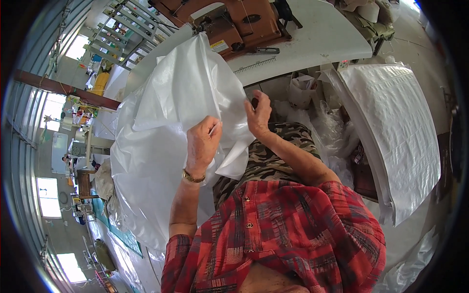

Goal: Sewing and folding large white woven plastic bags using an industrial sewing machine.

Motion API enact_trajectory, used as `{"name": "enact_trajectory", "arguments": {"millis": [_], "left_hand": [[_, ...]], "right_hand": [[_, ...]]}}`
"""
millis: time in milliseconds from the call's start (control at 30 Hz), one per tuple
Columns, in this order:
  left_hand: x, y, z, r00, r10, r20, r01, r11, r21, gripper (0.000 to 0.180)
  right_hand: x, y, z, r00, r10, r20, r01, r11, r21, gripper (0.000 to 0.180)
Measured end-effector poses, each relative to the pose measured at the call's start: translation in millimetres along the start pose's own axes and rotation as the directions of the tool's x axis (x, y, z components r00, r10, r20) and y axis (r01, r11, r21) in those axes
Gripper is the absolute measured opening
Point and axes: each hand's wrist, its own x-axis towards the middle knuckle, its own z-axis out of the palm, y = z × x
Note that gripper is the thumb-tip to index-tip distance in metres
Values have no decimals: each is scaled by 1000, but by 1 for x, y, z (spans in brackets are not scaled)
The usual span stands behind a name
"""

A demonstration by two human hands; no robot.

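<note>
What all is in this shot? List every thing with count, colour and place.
sack: one, white woven, draped from the table to the lap, held by both hands
sewing machine: one, brown, on the table at top
table: one, white, top
scissors: one, dark, on the table by the machine
ruler: one, pale, along the table edge
sack stack: one pile, white, right
shirt: one, red plaid, bottom
watch: one, gold, left wrist
left hand: gripping the sack
right hand: pinching the sack's edge
</note>
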Motion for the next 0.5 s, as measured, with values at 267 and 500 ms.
{"name": "enact_trajectory", "arguments": {"millis": [267,500], "left_hand": [[1,-4,10,999,-20,47,20,1000,-5,12],[2,-4,3,994,-65,85,70,996,-63,13]], "right_hand": [[-1,27,-21,770,275,575,-339,941,4,32],[0,-80,-78,140,66,988,-600,799,32,29]]}}
